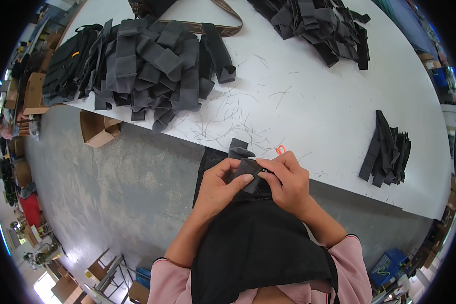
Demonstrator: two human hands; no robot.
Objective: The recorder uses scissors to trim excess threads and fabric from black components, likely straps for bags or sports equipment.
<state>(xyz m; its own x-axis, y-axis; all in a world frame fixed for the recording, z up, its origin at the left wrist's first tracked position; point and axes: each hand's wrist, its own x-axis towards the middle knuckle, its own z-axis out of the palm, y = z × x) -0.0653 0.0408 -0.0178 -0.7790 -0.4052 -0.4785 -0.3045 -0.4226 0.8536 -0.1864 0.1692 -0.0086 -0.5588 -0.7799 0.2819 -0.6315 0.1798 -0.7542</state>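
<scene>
A dark grey fabric strip is held up at the near edge of the table, over my lap. My left hand pinches it between thumb and fingers, with the thumb flat on its face. At the strip's right side, my right hand is closed, thumb and index finger pressed together at its edge. A small dark bit with light specks shows between those fingertips; I cannot make out what it is. An orange loop sticks out just beyond my right index finger, its other end hidden. The strip's folded far end rises beyond my left fingers.
A large heap of dark strips covers the table's left, beside black bags and a patterned strap. Another heap lies far right, a smaller bundle at right. Loose threads litter the white table. A cardboard box stands below.
</scene>
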